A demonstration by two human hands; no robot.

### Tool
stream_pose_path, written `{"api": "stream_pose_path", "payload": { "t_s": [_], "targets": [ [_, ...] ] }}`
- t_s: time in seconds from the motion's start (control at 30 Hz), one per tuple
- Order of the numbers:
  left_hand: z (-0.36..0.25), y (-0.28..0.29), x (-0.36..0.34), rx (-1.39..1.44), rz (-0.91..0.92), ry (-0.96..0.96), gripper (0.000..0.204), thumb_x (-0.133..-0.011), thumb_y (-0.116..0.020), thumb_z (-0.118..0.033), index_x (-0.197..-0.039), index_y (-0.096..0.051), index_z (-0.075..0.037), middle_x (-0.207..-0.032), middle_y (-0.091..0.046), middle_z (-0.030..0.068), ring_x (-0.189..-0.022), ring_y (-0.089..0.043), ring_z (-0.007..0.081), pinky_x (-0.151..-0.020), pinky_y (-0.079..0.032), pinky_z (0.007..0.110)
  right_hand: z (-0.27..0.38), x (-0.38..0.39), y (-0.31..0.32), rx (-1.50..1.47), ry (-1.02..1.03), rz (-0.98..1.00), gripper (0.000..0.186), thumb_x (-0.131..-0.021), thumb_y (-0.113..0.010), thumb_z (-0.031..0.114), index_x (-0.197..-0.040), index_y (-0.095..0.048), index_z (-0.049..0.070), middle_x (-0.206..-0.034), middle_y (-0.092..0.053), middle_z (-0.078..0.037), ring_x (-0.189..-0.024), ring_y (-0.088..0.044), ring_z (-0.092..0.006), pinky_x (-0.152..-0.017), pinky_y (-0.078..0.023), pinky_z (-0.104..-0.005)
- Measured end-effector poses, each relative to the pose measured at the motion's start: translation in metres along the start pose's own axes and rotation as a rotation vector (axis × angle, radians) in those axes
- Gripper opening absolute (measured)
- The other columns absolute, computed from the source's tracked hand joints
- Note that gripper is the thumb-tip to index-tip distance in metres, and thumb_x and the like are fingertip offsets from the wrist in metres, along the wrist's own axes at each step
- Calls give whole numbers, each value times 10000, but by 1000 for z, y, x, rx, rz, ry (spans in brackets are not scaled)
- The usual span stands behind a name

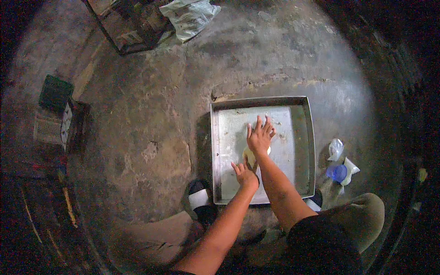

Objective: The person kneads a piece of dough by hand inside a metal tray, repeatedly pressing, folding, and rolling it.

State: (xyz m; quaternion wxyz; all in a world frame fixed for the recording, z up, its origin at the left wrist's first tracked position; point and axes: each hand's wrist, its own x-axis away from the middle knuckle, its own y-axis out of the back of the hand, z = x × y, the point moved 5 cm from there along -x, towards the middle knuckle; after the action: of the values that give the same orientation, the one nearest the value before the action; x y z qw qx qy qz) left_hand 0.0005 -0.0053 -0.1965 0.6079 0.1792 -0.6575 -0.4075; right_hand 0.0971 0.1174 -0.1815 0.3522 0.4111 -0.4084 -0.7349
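A person sits or crouches low over a large, square, shallow metal tray (229, 130) that lies on a worn, stained concrete floor (137, 123). A pale, yellowish lump of dough (248, 154) is inside the tray, near its middle and partly hidden under the hands. The right hand (261, 135) reaches farther across the tray; its fingers are spread wide and point away from the person, while its heel is over the dough. The left hand (245, 175) is nearer the person, at the near side of the dough, with its thumb and fingers partly bent; I cannot tell whether it grips the dough or only rests against it. Small crumbs or bits are scattered on the tray's bottom.

Just outside the tray, on the person's right, a clear plastic bag (336, 149), a see-through blue cup (337, 173) and a bag of something white (352, 169) sit close together. A black sandal with a white band (199, 199) shows by the tray's near left corner. The person wears khaki trousers (366, 215) and a dark top. Well beyond the tray, toward the far wall, lies a white sack (190, 19), and a dark green box (55, 93) stands far to the left.
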Motion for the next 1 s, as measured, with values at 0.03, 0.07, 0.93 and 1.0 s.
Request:
{"api": "stream_pose_path", "payload": {
  "t_s": [0.03,0.07,0.93,1.0],
  "targets": [
    [0,11,4,-19,63,2,522,-887,-466,-273,-1391,-400,-153,-1539,-187,88,-1317,-288,336,-1071,65,635,-3,-1,-4,13,-38,32,523,-917,-474,421,-1331,-402,109,-1405,-307,-180,-1257,-333,-312,-1009,-184,-483],
    [-1,17,6,-35,116,4,593,-896,-458,-260,-1462,-303,-182,-1557,-137,75,-1324,-272,329,-1076,70,621,-5,2,-6,7,-34,47,535,-916,-472,426,-1339,-388,109,-1408,-300,-184,-1259,-329,-316,-1011,-179,-486],
    [39,80,-44,1153,-279,34,270,-811,-549,-244,-917,-664,-24,-886,-677,154,-877,-651,282,-768,-494,384,-55,40,38,-246,-368,287,385,-903,-475,362,-790,-635,30,-712,-617,-213,-667,-620,-413,-597,-490,-488],
    [31,73,-59,1321,-245,12,315,-814,-551,-305,-855,-667,-15,-774,-682,157,-768,-669,289,-708,-505,379,-37,70,18,-152,-133,480,346,-876,-495,333,-761,-634,37,-766,-638,-215,-659,-626,-415,-583,-490,-506]
  ]
}}
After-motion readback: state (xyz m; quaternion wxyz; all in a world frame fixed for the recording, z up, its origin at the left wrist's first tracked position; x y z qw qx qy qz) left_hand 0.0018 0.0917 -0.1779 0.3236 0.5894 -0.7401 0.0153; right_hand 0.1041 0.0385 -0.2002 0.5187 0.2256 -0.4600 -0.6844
